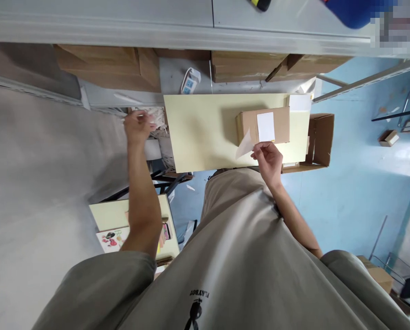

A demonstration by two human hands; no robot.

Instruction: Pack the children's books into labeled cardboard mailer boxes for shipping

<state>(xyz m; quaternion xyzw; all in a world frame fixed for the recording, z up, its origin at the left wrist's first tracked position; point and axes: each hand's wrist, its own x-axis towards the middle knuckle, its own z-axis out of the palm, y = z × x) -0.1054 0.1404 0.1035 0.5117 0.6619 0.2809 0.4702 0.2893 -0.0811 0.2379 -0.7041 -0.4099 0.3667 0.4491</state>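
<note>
My right hand [269, 160] pinches a thin, pale piece of paper [246, 145] at its corner, in front of a cardboard box [249, 124]. A white label [265, 127] lies on top of this box, which rests on a pale yellow board [198, 133]. Off the left end of the board, my left hand [138, 126] hangs in the air with its fingers loosely bent and apart. Crumpled white paper scraps [158, 118] lie below and beside it; I see nothing held in that hand.
A white stack of labels or paper [300, 103] sits at the board's right end, by an open carton [323, 142]. Cartons [112, 68] and a power strip [191, 81] stand behind, under a grey shelf [122, 20]. A small table [108, 215] is at lower left.
</note>
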